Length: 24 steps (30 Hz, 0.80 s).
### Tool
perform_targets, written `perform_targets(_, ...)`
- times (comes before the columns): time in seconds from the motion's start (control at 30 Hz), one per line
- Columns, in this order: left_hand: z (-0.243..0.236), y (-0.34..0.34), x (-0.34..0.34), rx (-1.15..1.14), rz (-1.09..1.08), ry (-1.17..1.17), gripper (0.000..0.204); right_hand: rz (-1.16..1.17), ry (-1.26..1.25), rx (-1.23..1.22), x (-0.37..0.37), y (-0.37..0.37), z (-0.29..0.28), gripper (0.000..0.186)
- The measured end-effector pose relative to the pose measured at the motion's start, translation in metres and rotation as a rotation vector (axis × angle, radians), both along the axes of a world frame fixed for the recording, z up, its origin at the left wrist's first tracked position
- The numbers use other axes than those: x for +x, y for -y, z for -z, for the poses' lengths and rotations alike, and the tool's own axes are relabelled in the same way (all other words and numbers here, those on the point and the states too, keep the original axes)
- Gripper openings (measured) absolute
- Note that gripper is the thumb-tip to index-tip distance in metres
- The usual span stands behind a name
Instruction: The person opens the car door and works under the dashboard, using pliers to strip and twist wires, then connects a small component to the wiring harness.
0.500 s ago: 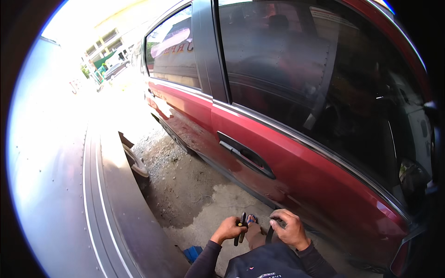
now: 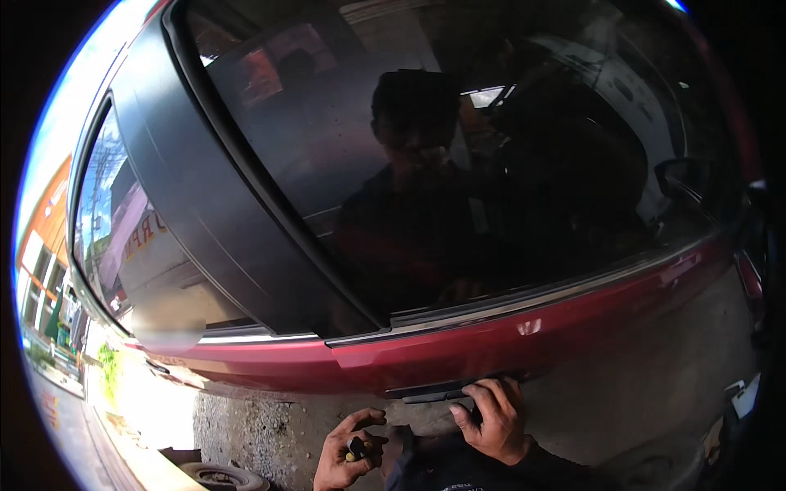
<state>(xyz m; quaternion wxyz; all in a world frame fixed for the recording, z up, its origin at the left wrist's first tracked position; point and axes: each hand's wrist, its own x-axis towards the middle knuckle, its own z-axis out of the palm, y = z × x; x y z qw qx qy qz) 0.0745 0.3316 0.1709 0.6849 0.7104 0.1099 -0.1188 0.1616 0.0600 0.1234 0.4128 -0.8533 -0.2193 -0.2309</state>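
Observation:
The red car's door [image 2: 426, 356] stands in front of me, its black-edged handle [image 2: 426, 395] low on the panel. My left hand [image 2: 337, 460] is closed round black-and-yellow pliers [image 2: 355, 448], seen mostly end-on, with the index finger lifted off them. At the right end of the handle is my right hand [image 2: 498, 421], fingers curled toward the door and thumb bent under. Something dark shows between that thumb and fingers; its kind is hidden, and I cannot tell whether the fingertips touch the handle.
The dark front window [image 2: 327, 155] fills the upper view and mirrors a person. A wing mirror [image 2: 752, 282] juts out at the right. A tyre [image 2: 223, 476] lies at the lower left beside gravel [image 2: 246, 425]. Papers [image 2: 743, 397] are at the right edge.
My view has turned toward the door and come nearer to it. My right hand, earlier holding a black strip apart from the door, is now at the handle. The left still holds the pliers.

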Motion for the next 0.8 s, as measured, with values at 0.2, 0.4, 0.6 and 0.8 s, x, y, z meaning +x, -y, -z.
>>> perform_targets(0.2,-0.002,-0.06,0.055,0.29,0.394,0.437,0.026,0.501,0.205,0.126,0.0,-0.049,0.034,0.029)
perform_targets(0.4,0.024,-0.077,0.065,0.204,0.611,0.657,0.017,0.699,0.126,0.226,-0.009,-0.08,0.026,0.032)
perform_targets(0.6,0.041,-0.08,0.065,-0.233,0.582,0.575,0.024,0.763,0.082,0.2,-0.013,-0.094,0.022,0.034)
perform_targets(0.8,0.031,-0.093,0.077,-0.141,0.776,0.515,0.013,0.919,0.053,0.199,-0.024,-0.094,0.025,0.037)
